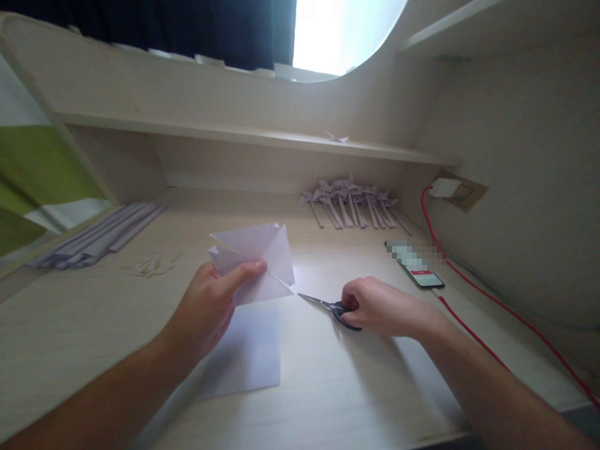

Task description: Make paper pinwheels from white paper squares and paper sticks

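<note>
My left hand is closed on a white paper square, thumb on top near its middle. Slits run inward from the paper's corners, and its flaps stand slightly apart. In my right hand is a pair of scissors with dark handles, blades together and pointing left. Their tip is close to the paper's lower right corner, seemingly just apart from it. Beneath the left hand a second white paper sheet lies flat on the desk, partly hidden by that hand.
Several paper pinwheels on paper sticks lie at the back right. Rolled paper sticks are stacked at the left, with small pale strips nearby. A phone lies right, by a red cable and a white charger.
</note>
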The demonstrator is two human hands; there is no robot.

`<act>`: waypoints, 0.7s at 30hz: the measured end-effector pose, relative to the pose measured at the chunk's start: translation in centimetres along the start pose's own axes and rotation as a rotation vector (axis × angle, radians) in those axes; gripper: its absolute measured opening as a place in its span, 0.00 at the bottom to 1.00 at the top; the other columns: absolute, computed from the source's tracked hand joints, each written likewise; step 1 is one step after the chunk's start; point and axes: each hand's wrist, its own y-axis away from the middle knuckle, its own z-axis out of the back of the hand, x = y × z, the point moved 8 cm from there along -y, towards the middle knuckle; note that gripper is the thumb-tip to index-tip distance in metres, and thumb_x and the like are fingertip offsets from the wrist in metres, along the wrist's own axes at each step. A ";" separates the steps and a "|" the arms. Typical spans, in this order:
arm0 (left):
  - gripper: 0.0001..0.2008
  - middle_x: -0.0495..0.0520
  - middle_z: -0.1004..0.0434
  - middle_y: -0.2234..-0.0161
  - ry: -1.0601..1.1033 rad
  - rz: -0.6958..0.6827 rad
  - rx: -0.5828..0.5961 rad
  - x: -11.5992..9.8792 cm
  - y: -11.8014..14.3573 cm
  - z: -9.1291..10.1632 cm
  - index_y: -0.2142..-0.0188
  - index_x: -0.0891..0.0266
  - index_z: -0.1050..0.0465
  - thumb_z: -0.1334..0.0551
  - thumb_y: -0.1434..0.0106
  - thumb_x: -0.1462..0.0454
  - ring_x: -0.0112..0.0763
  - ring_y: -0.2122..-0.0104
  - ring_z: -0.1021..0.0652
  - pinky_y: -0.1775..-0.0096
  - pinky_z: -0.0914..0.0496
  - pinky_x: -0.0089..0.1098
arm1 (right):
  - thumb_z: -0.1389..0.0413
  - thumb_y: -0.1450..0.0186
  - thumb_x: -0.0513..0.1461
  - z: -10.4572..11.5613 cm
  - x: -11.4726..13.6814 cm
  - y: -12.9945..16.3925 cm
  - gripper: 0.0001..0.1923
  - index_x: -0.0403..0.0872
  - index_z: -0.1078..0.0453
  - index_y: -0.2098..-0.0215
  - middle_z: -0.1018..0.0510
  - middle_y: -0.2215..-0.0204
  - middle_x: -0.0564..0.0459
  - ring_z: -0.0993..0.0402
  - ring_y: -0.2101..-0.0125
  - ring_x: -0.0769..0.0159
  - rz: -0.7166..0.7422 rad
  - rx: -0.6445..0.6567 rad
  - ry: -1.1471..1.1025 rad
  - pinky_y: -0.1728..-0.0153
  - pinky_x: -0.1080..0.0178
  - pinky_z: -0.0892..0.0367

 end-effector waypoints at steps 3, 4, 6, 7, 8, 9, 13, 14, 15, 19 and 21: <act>0.13 0.54 0.15 0.68 0.096 0.014 0.013 -0.2 0.1 0.3 0.63 0.64 0.17 0.25 0.49 0.63 0.35 0.72 0.18 0.67 0.21 0.30 | 0.33 0.41 0.48 -0.2 0.1 0.2 0.15 0.45 0.25 0.76 0.26 0.80 0.53 0.38 0.79 0.69 -0.002 -0.025 -0.106 0.78 0.63 0.50; 0.13 0.53 0.15 0.69 0.121 0.015 0.014 -0.2 0.1 0.5 0.63 0.64 0.17 0.24 0.48 0.63 0.33 0.73 0.18 0.69 0.22 0.28 | 0.33 0.41 0.50 -0.2 0.4 0.3 0.18 0.46 0.27 0.75 0.27 0.79 0.55 0.39 0.78 0.69 0.014 -0.058 -0.194 0.78 0.64 0.50; 0.12 0.51 0.17 0.70 0.144 0.003 0.004 -0.3 0.0 0.9 0.64 0.64 0.17 0.24 0.48 0.64 0.31 0.74 0.19 0.72 0.22 0.25 | 0.33 0.40 0.54 -0.5 1.3 0.5 0.22 0.46 0.31 0.74 0.30 0.78 0.57 0.40 0.76 0.70 0.070 -0.102 -0.439 0.76 0.65 0.47; 0.11 0.50 0.17 0.70 0.146 -0.013 -0.008 -0.4 -0.1 1.2 0.64 0.64 0.18 0.24 0.48 0.64 0.29 0.74 0.20 0.74 0.23 0.24 | 0.32 0.40 0.53 -1.0 1.9 0.5 0.22 0.47 0.32 0.73 0.31 0.77 0.58 0.41 0.75 0.70 0.101 -0.091 -0.567 0.76 0.66 0.46; 0.10 0.49 0.18 0.70 0.144 -0.027 -0.020 -0.5 -0.2 1.4 0.64 0.63 0.18 0.24 0.47 0.64 0.29 0.74 0.20 0.75 0.24 0.23 | 0.32 0.41 0.52 -1.6 2.5 0.5 0.20 0.47 0.32 0.72 0.32 0.77 0.59 0.40 0.75 0.70 0.126 -0.057 -0.687 0.75 0.66 0.45; 0.10 0.48 0.18 0.70 0.140 -0.036 -0.033 -0.5 -0.3 1.6 0.65 0.63 0.18 0.24 0.47 0.64 0.28 0.73 0.21 0.76 0.24 0.23 | 0.30 0.42 0.50 -2.2 3.1 0.5 0.19 0.47 0.32 0.71 0.31 0.77 0.59 0.39 0.75 0.70 0.141 -0.022 -0.780 0.75 0.66 0.44; 0.08 0.47 0.20 0.70 0.123 -0.040 -0.052 -0.5 -0.5 1.9 0.65 0.62 0.19 0.26 0.44 0.64 0.28 0.74 0.22 0.77 0.25 0.23 | 0.26 0.48 0.46 -4.0 4.2 0.7 0.21 0.47 0.32 0.72 0.31 0.77 0.59 0.40 0.75 0.70 0.147 0.043 -0.914 0.74 0.66 0.45; 0.07 0.47 0.20 0.71 0.124 -0.037 -0.051 -0.4 -0.5 1.8 0.65 0.62 0.20 0.26 0.43 0.63 0.28 0.74 0.22 0.77 0.25 0.23 | 0.25 0.49 0.45 -4.2 4.3 0.7 0.21 0.47 0.33 0.73 0.31 0.77 0.60 0.40 0.75 0.71 0.145 0.058 -0.928 0.75 0.66 0.45; 0.07 0.47 0.21 0.72 0.129 -0.033 -0.047 -0.4 -0.4 1.8 0.65 0.62 0.20 0.26 0.42 0.63 0.27 0.75 0.22 0.77 0.25 0.23 | 0.25 0.49 0.45 -4.4 4.3 0.8 0.21 0.47 0.33 0.73 0.31 0.78 0.60 0.41 0.75 0.71 0.144 0.073 -0.940 0.75 0.66 0.46; 0.07 0.47 0.21 0.72 0.155 -0.025 -0.026 -0.5 -0.1 1.4 0.63 0.62 0.20 0.27 0.41 0.65 0.27 0.75 0.23 0.75 0.24 0.23 | 0.26 0.48 0.43 -4.5 4.2 1.0 0.19 0.47 0.32 0.74 0.31 0.78 0.59 0.41 0.75 0.71 0.155 0.088 -0.943 0.75 0.66 0.46; 0.07 0.48 0.20 0.71 0.150 -0.031 -0.021 -0.5 0.0 1.3 0.63 0.63 0.20 0.27 0.41 0.65 0.28 0.74 0.22 0.74 0.24 0.24 | 0.26 0.48 0.44 -4.3 4.2 1.0 0.19 0.47 0.32 0.75 0.31 0.78 0.59 0.40 0.75 0.70 0.162 0.074 -0.921 0.75 0.65 0.45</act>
